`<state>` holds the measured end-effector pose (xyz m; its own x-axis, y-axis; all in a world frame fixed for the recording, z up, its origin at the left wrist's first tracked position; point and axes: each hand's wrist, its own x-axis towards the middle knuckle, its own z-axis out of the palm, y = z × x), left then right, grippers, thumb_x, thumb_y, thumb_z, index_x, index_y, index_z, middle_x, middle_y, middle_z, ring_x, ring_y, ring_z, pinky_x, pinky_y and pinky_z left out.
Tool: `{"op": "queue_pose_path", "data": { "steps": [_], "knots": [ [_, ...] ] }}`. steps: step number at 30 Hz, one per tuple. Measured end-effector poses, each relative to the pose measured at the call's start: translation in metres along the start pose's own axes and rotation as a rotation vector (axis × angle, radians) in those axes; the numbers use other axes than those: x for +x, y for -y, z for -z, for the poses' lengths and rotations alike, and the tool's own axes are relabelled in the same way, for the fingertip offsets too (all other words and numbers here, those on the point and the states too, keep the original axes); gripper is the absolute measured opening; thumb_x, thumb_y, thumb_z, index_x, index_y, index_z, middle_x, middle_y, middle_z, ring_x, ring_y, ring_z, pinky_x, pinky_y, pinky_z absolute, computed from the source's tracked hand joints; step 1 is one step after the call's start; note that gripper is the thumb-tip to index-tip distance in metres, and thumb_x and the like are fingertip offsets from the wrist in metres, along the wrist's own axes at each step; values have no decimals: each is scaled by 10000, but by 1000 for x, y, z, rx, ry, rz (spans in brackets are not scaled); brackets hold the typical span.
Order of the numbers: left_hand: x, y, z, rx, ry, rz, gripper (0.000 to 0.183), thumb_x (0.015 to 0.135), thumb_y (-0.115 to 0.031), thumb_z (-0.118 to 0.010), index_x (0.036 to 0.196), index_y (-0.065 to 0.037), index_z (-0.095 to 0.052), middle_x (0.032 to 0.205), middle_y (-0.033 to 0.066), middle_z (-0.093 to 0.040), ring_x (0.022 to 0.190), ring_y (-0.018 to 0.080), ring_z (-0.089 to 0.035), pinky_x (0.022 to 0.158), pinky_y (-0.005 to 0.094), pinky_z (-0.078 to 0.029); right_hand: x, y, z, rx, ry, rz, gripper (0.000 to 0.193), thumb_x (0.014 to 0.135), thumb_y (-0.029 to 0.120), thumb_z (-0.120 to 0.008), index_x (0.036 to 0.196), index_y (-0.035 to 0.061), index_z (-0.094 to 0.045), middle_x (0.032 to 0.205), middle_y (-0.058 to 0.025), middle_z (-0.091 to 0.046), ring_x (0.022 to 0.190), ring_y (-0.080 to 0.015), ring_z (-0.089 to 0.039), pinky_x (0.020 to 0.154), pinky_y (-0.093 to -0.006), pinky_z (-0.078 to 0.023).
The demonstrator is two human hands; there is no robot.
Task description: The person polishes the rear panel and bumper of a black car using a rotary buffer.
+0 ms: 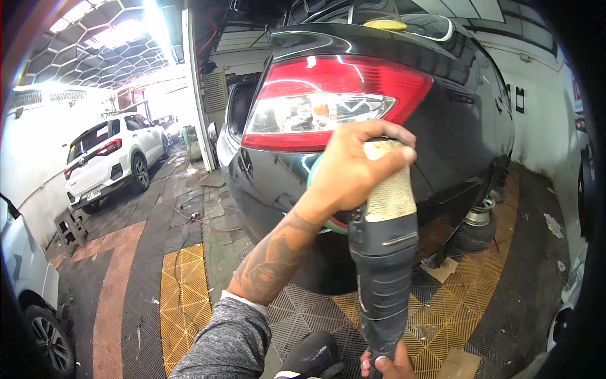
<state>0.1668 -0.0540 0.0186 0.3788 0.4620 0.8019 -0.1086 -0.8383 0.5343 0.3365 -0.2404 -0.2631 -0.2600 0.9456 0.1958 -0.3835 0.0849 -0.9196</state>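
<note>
Your left hand [353, 170] is clamped over the head of a long black handheld power tool [385, 271], fingers curled across its top and thumb along a pale woven mesh cover [391, 189]. Your right hand [398, 366], cut off by the lower edge of the view, has its grip wrapped around the narrow lower end. The tool stands nearly upright in front of you, at the rear corner of a glossy black car [464, 129], just below a large red-and-clear taillight [328, 104]. A green-edged round pad [313, 169] shows behind your left hand and wrist; you cannot tell from here whether its face touches the paint.

Your left forearm, in a heathered grey sleeve [224, 344], comes in from the lower left. A rounded yellow object [385, 24] rests on top of the car's rear. Under you, orange ribbed plastic floor tiles [435, 322] meet grey ones, with a flat brown cardboard piece [459, 364] near your right hand. To the right, beside the car, a dark tyre [476, 234] lies on the floor. Off to the left, well apart, a white SUV [113, 151] stands near a white wall.
</note>
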Motion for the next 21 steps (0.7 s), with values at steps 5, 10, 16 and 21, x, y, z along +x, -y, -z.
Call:
{"op": "queue_pose_path", "data": {
  "steps": [5, 10, 16, 21],
  "knots": [
    [-23, -7, 46, -169, -66, 0, 205, 871, -100, -657, 1016, 35, -710, 885, 95, -706, 784, 142, -665, 721, 269, -530, 10, 16, -37, -23, 168, 1, 854, 859, 258, -713, 1494, 32, -188, 905, -92, -606, 708, -139, -583, 655, -294, -506],
    [-43, -3, 100, -233, -144, 60, 279, 879, -127, -571, 1072, 69, -619, 1102, 255, -655, 915, 351, -703, 769, 417, -613, 28, 21, -68, 0, 336, 90, 1164, 838, 190, -713, 1537, 85, 212, 1074, -115, -577, 796, -145, -567, 748, -312, -502],
    [-69, 17, 161, -443, -296, 32, 283, 903, -108, -557, 1103, 87, -604, 1111, 254, -654, 912, 348, -711, 770, 418, -619, 55, 40, -93, -36, 520, 176, 1170, 831, 205, -708, 1514, -40, 210, 1626, -241, 57, 1514, -260, 23, 1193, -359, -41],
    [-81, 34, 204, -511, -323, 1, 275, 904, -142, -555, 1107, 44, -563, 1156, 266, -616, 923, 347, -691, 753, 437, -615, 79, 48, -107, -103, 593, 242, 1189, 818, 150, -726, 1526, 11, 219, 1632, -213, -15, 1497, -240, -94, 1182, -348, -117]
  ]
}}
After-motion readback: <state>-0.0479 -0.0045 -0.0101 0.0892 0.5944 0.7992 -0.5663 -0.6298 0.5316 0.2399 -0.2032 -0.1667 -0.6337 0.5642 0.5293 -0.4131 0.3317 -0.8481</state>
